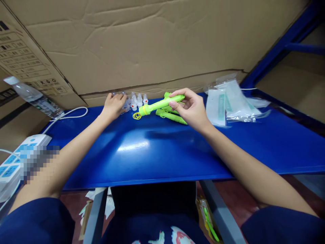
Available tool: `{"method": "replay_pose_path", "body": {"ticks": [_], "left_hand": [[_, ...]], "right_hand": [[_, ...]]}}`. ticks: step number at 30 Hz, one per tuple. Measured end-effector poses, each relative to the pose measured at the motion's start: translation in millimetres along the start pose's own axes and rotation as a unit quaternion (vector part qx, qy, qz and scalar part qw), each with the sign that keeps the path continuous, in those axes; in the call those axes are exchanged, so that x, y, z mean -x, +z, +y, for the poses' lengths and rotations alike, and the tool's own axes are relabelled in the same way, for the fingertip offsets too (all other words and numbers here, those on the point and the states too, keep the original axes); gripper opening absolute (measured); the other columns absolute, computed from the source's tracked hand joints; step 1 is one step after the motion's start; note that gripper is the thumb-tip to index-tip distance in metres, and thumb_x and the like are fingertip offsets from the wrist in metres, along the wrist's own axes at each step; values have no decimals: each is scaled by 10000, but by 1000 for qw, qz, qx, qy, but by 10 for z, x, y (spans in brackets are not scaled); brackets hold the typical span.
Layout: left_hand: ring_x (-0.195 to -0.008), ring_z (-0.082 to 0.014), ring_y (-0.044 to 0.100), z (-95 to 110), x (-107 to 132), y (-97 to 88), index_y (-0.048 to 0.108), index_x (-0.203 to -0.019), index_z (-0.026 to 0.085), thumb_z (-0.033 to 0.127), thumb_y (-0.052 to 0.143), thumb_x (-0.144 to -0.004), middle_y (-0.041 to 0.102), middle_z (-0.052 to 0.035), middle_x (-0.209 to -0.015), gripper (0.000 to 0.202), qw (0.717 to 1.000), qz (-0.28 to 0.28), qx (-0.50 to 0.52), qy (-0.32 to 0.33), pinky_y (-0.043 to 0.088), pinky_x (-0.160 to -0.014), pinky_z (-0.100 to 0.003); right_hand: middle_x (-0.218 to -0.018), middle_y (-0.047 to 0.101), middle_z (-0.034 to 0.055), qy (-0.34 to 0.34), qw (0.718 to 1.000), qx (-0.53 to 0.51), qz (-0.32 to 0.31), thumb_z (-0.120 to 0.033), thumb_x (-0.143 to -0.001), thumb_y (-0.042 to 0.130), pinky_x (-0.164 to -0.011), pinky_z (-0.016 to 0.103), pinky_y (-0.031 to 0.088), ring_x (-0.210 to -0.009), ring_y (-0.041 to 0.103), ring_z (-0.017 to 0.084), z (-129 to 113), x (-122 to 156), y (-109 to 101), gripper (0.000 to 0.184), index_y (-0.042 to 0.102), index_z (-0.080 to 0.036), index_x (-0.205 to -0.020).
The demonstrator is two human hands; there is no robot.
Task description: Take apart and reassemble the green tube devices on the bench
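The right hand (192, 109) is pinching a smooth green tube (159, 104); at nine o'clock, the left hand (113, 106) is curling over translucent cones (139, 100), grip unclear.

It looked like a small workshop bay: cardboard sheeting (152, 44) stood at twelve o'clock, a blue metal frame (276, 51) at two, a power strip (12, 166) between eight and nine, around a blue worktop (167, 152).
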State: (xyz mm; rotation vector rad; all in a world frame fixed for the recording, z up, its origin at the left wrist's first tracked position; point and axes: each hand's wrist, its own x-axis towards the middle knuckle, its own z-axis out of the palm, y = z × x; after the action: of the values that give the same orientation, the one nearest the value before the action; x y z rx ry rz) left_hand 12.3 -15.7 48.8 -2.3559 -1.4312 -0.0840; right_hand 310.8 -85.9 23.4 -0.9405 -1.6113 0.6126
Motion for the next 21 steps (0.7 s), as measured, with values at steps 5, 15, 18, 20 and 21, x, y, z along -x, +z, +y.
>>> {"method": "replay_pose_path", "body": {"ticks": [5, 15, 18, 20, 21], "left_hand": [[-1259, -386, 555, -97, -10, 263, 497, -1381, 69, 279, 585, -915, 627, -260, -1294, 519, 998, 43, 42, -16, 339, -1064, -511], [-1143, -368, 612, -184, -49, 348, 551, -1295, 103, 278, 517, -972, 660, -223, -1213, 369, 1000, 11, 15, -4, 365, -1014, -541], [-1180, -379, 591, -173, -99, 187, 611, -1252, 107, 277, 568, -951, 580, -226, -1345, 349, 999, -27, 16, -5, 365, -1010, -535], [-1212, -376, 578, -170, -155, 116, 656, -1217, 137, 285, 577, -946, 590, -190, -1341, 319, 996, -82, 28, 6, 350, -1030, -535], [-1217, -372, 577, -168, -186, 102, 667, -1203, 149, 284, 573, -945, 614, -170, -1311, 306, 993, -111, 32, 8, 341, -1041, -537]], "right_hand": [[-1042, 685, 85, 4, 1000, 5, -21, -592, -848, 695, -817, 342, 609, -943, 688, 215, 29, 19, 45, 438, 655, -197, -1034], [-985, 729, 66, -46, 992, 54, 104, -589, -786, 767, -758, 362, 621, -846, 708, 210, 291, -161, -175, 429, 697, -211, -977], [-954, 724, 66, -29, 995, 35, 89, -630, -771, 767, -747, 373, 626, -819, 705, 209, 378, -175, -168, 469, 692, -214, -976], [-931, 720, 64, -17, 997, 17, 73, -650, -759, 768, -731, 373, 628, -783, 701, 202, 405, -165, -134, 492, 687, -215, -974], [-922, 719, 61, -12, 998, 8, 66, -659, -752, 770, -724, 371, 629, -765, 698, 197, 409, -157, -113, 502, 683, -215, -971]]}}
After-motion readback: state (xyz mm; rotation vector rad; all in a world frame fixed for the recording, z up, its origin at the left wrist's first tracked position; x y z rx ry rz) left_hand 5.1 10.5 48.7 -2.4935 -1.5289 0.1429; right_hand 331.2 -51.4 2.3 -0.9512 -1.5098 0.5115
